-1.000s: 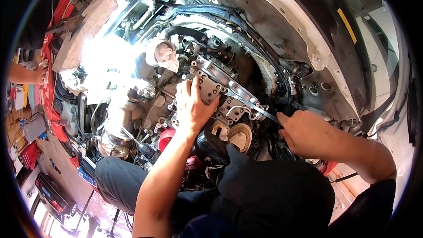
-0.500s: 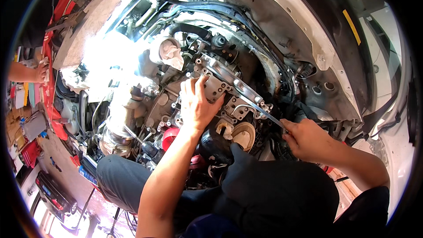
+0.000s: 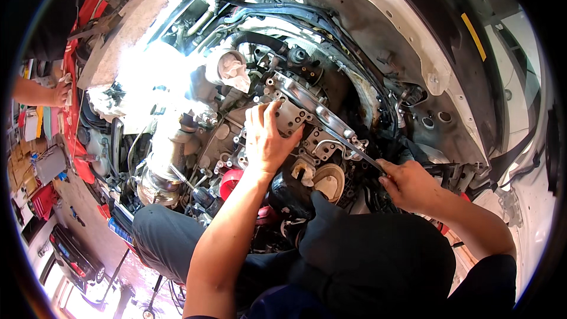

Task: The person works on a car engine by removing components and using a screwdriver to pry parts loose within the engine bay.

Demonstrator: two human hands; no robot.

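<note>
My left hand rests with its fingers spread on a grey metal plate with round holes in the engine bay. In my right hand is the near end of a long, thin flat metal bar; its exact kind does not show. The bar slants up and left, along a shiny elongated metal part beside the plate. Where its far end stops is hard to make out against that part. Below the plate sit a round tan opening and a black rounded part.
White crumpled material fills a round pipe mouth. Glare washes out the upper left. A red round part lies beside my left forearm. Another person's hand is at the far left, by a red edge. Black cables cross the top.
The view has shifted slightly, moving the scene a little right. My right forearm has drawn in slightly, still holding the bar. My left hand stays on the plate.
</note>
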